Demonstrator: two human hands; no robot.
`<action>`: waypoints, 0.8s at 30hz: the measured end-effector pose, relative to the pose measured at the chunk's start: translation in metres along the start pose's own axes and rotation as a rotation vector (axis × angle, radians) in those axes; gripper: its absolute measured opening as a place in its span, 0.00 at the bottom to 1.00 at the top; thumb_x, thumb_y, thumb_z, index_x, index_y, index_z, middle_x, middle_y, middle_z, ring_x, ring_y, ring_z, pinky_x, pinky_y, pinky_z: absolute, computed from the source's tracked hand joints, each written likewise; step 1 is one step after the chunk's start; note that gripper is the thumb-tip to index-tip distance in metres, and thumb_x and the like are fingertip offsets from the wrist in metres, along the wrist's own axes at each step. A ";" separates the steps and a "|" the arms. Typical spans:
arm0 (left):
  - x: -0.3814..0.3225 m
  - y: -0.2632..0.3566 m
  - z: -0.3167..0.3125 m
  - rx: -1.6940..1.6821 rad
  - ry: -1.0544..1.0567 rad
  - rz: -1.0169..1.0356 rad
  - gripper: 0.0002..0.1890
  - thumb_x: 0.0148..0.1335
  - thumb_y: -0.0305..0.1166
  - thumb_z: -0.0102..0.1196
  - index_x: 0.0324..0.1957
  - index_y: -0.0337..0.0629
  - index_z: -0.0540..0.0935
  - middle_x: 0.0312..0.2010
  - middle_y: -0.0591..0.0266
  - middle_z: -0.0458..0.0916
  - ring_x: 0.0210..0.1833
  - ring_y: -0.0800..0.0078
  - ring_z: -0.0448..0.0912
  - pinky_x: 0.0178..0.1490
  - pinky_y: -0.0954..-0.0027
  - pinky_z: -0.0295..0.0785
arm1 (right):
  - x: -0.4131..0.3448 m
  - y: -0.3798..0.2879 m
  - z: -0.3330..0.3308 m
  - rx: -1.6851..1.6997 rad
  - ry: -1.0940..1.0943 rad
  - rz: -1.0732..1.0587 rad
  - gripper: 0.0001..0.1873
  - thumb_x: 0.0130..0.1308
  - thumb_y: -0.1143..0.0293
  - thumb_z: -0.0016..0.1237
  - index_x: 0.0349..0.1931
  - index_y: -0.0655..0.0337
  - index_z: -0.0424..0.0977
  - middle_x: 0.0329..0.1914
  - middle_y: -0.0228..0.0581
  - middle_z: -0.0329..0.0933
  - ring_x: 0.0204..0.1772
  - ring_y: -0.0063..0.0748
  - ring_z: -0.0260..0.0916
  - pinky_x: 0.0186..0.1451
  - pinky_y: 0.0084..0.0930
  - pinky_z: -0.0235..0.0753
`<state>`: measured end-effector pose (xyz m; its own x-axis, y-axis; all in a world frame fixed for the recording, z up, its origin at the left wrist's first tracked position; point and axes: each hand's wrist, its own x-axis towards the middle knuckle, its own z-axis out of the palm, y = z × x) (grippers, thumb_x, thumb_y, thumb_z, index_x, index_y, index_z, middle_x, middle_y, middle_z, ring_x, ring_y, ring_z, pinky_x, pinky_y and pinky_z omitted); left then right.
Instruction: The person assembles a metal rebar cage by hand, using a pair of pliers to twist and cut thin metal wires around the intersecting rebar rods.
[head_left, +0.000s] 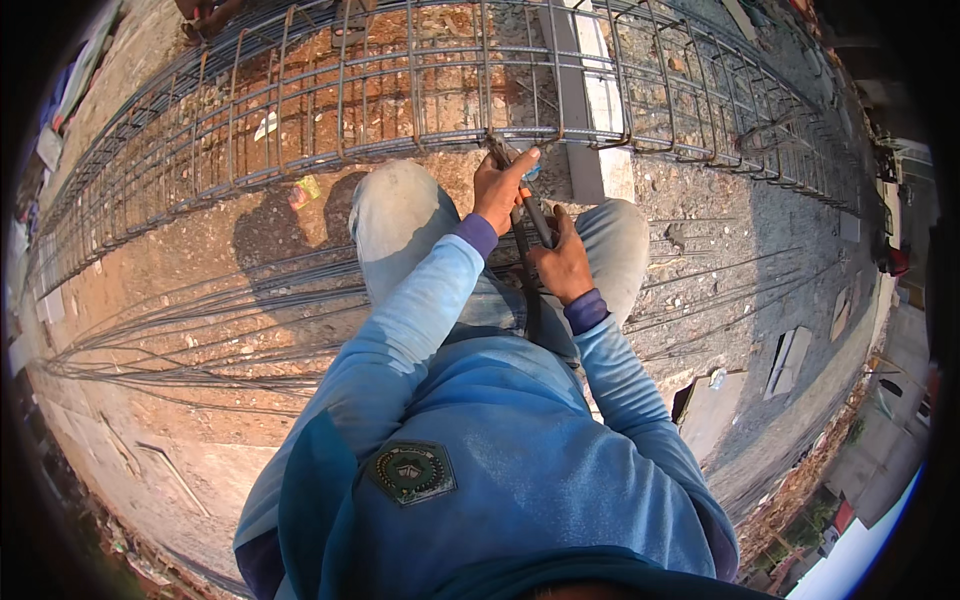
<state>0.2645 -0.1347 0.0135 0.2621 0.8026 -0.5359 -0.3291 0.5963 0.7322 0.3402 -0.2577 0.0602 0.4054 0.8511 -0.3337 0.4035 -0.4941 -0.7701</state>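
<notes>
A long cage of steel reinforcing bars (450, 138) with square stirrups stretches in front of my knees. My right hand (564, 259) grips a dark handle of a pair of long-handled pincers (537, 217), which has an orange band. Higher up, my left hand (496, 187) is closed around the tool near its jaws, thumb pointing away from me. The jaws meet the cage's near lower bar beside a stirrup; whether they bite on tie wire there is too small to tell. A small blue object (533, 171), partly hidden, shows just beyond my left hand.
A grey and white beam (616, 176) passes under the cage. Loose thin steel rods (225, 300) lie on the gravelly ground around my legs. Another person's hand (202, 22) is at the cage's far left side. A coil of wire (772, 135) hangs on the right part.
</notes>
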 end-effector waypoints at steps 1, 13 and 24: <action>-0.003 0.004 0.006 -0.004 -0.005 -0.003 0.20 0.47 0.45 0.69 0.30 0.45 0.72 0.20 0.68 0.68 0.15 0.80 0.63 0.17 0.75 0.59 | 0.005 0.001 -0.010 -0.003 -0.005 -0.001 0.41 0.45 0.74 0.53 0.61 0.80 0.54 0.57 0.65 0.65 0.59 0.54 0.67 0.61 0.33 0.67; 0.009 0.033 0.031 -0.235 -0.020 -0.384 0.17 0.55 0.43 0.62 0.25 0.44 0.70 0.17 0.66 0.66 0.15 0.78 0.63 0.17 0.76 0.58 | 0.053 -0.072 -0.079 -0.344 -0.137 -0.206 0.38 0.45 0.72 0.56 0.60 0.73 0.60 0.50 0.55 0.73 0.52 0.44 0.73 0.53 0.31 0.73; 0.012 0.009 -0.013 -0.025 -0.172 -0.309 0.12 0.47 0.33 0.63 0.28 0.42 0.72 0.23 0.65 0.68 0.18 0.75 0.65 0.18 0.73 0.62 | 0.001 -0.009 0.010 0.537 -0.508 0.410 0.09 0.64 0.68 0.50 0.37 0.66 0.71 0.29 0.37 0.71 0.26 0.27 0.68 0.22 0.26 0.67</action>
<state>0.2529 -0.1189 0.0082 0.5010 0.5708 -0.6506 -0.2320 0.8128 0.5344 0.3283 -0.2508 0.0614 -0.0355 0.6624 -0.7483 -0.1916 -0.7394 -0.6454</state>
